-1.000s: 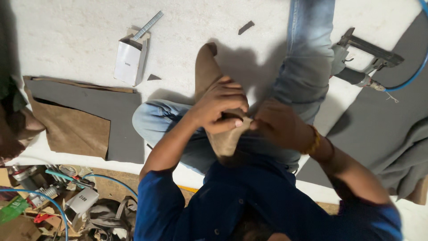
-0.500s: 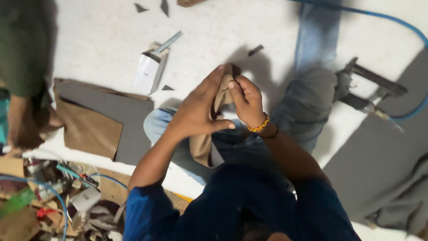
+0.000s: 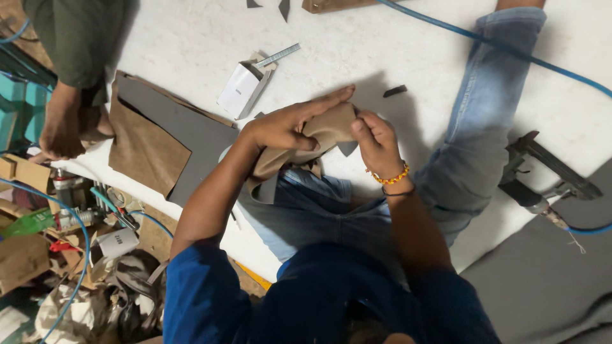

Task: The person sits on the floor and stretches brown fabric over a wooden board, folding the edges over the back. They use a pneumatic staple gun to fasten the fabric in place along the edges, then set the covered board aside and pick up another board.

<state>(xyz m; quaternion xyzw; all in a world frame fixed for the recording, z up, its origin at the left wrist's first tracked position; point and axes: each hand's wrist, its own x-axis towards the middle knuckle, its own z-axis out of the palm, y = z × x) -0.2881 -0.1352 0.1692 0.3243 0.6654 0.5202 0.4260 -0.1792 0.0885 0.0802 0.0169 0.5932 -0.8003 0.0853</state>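
Pale, speckled floor (image 3: 191, 44) spreads under a seated person in blue jeans, whose lap carries a piece of tan suede-like material (image 3: 319, 137), soft and matte on its face and grey along the turned-under edge near the knee. Flat sheets of the same brown and grey stuff (image 3: 159, 143) lie to one side, beside a small white open-topped box (image 3: 241, 90) with a strip of metal staples poking out. A blue hose (image 3: 510, 54) runs across the floor to a dark pneumatic tool (image 3: 542, 169), partly cut off at the frame edge. How the tan piece is folded underneath is hidden by the hands. The left hand (image 3: 287, 126) lies flat and stretched over the material, fingers extended, pressing it down; the right hand (image 3: 376, 137), a beaded bracelet on its wrist, appears to pinch the folded edge between thumb and curled fingers.
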